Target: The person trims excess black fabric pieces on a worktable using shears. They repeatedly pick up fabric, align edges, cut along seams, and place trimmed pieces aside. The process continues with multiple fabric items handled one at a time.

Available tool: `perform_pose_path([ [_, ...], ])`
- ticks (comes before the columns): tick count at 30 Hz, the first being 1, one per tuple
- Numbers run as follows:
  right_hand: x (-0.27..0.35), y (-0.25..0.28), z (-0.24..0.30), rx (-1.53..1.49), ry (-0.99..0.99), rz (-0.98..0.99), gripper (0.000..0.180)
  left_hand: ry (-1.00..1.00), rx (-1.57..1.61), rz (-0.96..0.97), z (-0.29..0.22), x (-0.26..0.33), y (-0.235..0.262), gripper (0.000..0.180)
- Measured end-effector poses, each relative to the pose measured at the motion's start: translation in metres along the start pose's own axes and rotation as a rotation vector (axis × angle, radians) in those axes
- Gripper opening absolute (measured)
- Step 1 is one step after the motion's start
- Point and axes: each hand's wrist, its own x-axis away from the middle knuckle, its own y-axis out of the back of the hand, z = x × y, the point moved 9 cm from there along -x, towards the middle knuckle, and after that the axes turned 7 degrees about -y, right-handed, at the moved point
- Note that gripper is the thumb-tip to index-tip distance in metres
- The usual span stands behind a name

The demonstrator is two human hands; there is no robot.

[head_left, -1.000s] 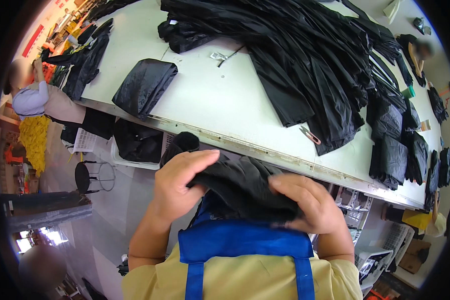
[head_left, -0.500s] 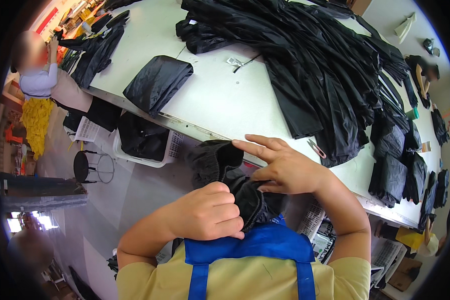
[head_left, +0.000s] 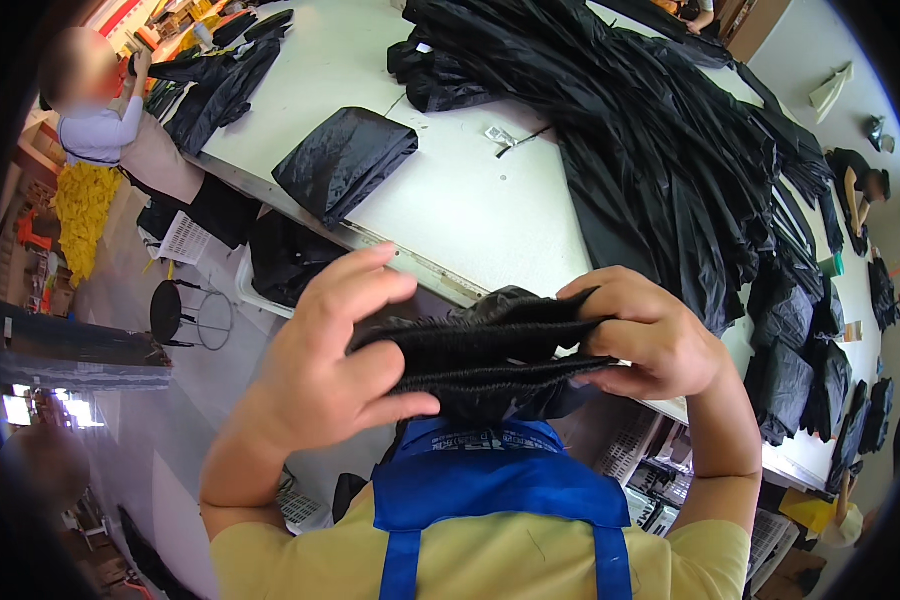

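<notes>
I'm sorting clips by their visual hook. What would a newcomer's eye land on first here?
First, the left hand and right hand at centre, pinching the two ends of a black ribbed fabric piece stretched between them, above a blue apron. Next, the large heap of black garments sprawled over the right of the white table, with a folded black bundle lying apart to its left.

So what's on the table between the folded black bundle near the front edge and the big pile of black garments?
In the head view, between the folded black bundle and the big pile, the white table is mostly bare, with only a small tag and a thin dark strip.
</notes>
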Motion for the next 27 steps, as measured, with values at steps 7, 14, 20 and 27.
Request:
perform_pose_path([
  [7,-0.014,0.029,0.024,0.188,-0.105,-0.028,0.025,0.023,0.088,-0.072,0.019,-0.010,0.006,0.037],
  [14,-0.011,0.033,0.033,0.273,-0.165,-0.025,0.034,-0.047,0.123,0.002,0.017,-0.016,0.005,0.037],
  [20,-0.038,0.016,0.044,0.419,-0.337,0.031,0.050,-0.160,0.195,0.050,0.013,-0.020,0.000,0.040],
  [27,-0.021,0.060,0.035,0.366,-0.483,-0.033,0.070,0.173,0.748,-0.486,0.090,0.020,0.001,0.038],
])
